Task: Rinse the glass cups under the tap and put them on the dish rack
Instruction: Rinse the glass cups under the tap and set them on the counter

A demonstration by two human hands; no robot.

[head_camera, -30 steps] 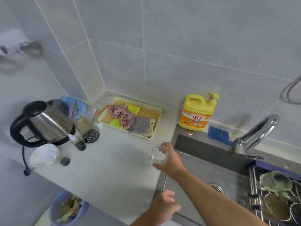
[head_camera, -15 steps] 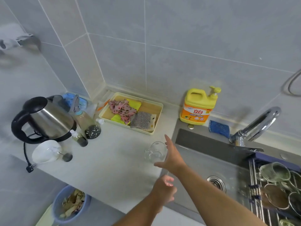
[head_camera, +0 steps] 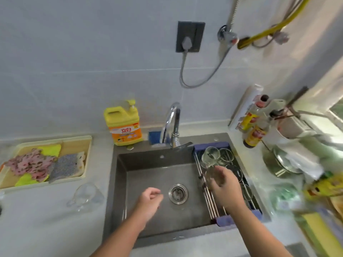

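A clear glass cup (head_camera: 87, 196) lies on the counter left of the sink (head_camera: 148, 169). The dish rack (head_camera: 207, 197) spans the sink's right side and holds several glass cups; one (head_camera: 210, 155) sits at its far end. My right hand (head_camera: 225, 188) is over the rack, its thumb and fingers curled round a glass cup (head_camera: 210, 176) at the rack's left rail. Over the basin, near the drain (head_camera: 178, 193), my left hand (head_camera: 150, 199) hangs loosely curled and holds nothing. No water shows at the chrome tap (head_camera: 172, 123).
A yellow detergent bottle (head_camera: 123, 125) and a blue sponge (head_camera: 154, 138) stand behind the sink. A tray of cloths (head_camera: 78, 145) sits at the left. Sauce bottles (head_camera: 254, 130), a steel pot (head_camera: 282, 164) and bags crowd the right counter.
My right hand let go of the cup on the left counter and moved right to the dish rack. The view swung right to the sink. My left hand now hovers over the basin.
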